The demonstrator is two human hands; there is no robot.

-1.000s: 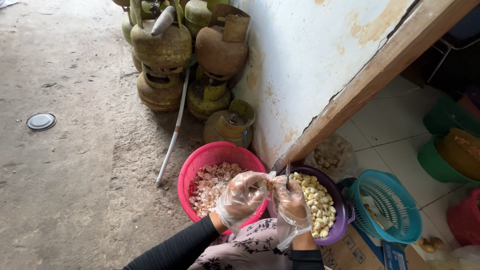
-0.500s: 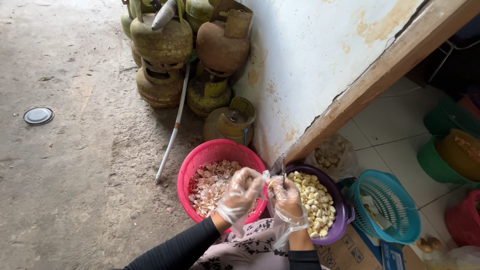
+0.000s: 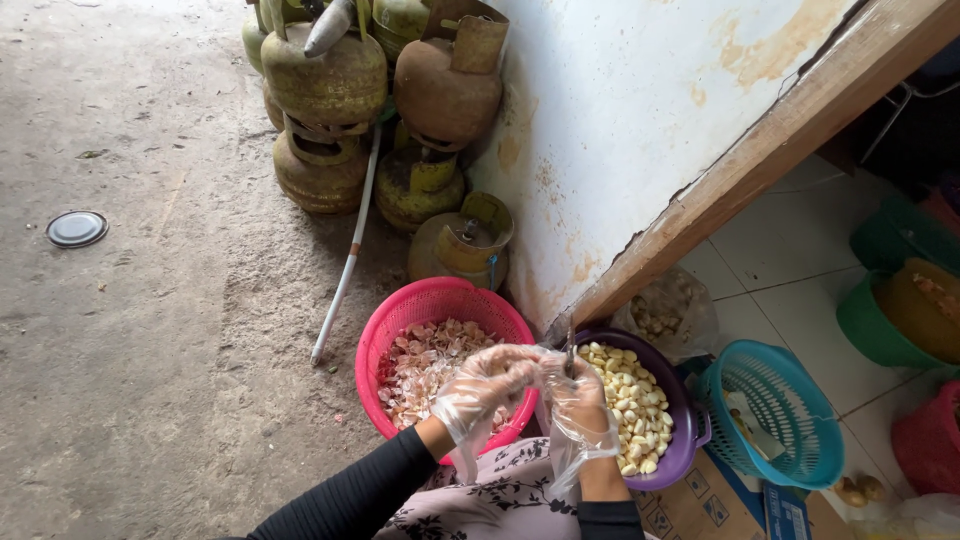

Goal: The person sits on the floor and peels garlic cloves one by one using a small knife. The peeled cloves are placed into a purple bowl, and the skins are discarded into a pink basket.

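The white wall (image 3: 640, 130), stained yellow-brown, rose directly behind the pink basket (image 3: 440, 305), which serves as the reference here. A bare concrete floor (image 3: 150, 380) spread to the left of the basket. Worn green gas cylinders (image 3: 325, 85) were stacked against the wall beyond the basket, up and to its left, and a white pipe (image 3: 345, 265) lay slanted on the floor from them down toward the basket's left side. The pink basket itself held papery garlic skins (image 3: 425, 365). Touching its right side sat a purple basket (image 3: 690, 420) filled with peeled garlic cloves (image 3: 630, 400). Further right of that stood a teal basket (image 3: 790, 400) on white tiles. A clear bag of garlic (image 3: 665, 310) rested against the wall base, just beyond the purple basket. A small round lid (image 3: 76, 229) lay well apart on the floor, far left of the pink basket.

Both hands wore loose clear plastic gloves and met over the seam between the pink and purple baskets. The left hand (image 3: 490, 380) was curled, fingers pinched on a small item too hidden by the glove to identify. The right hand (image 3: 580, 395) was closed around a thin knife (image 3: 571, 350), its blade pointing up toward the wall.
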